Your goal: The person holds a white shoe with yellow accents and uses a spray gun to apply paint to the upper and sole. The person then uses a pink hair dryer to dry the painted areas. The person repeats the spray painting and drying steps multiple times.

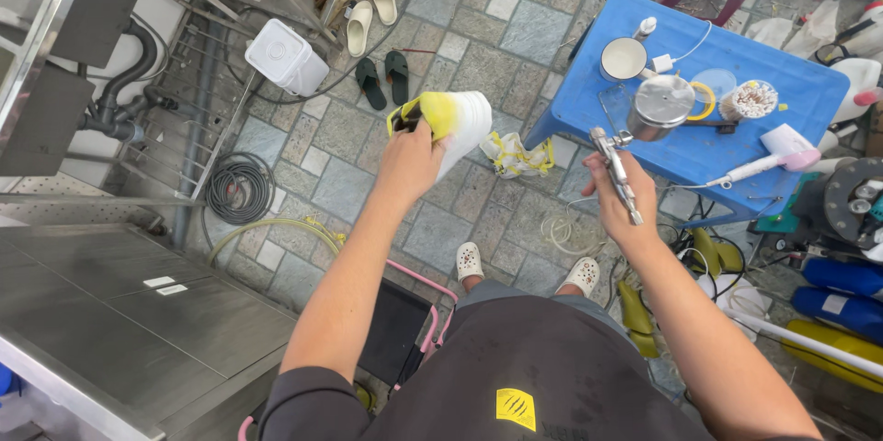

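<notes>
Over stone-tiled floor (478,45), blue table (791,91), steel counter (138,312)

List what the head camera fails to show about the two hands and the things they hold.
- Left hand: fingers hidden behind the white and yellow piece; how they grip it cannot be seen.
- White and yellow piece: its far side faces away; its full shape is unclear.
- Right hand: palm turned away; the lower end of the metal spray gun is covered by fingers.
- Spray gun nozzle: too small to make out.
- Blue table: right side blocked by clutter.
</notes>
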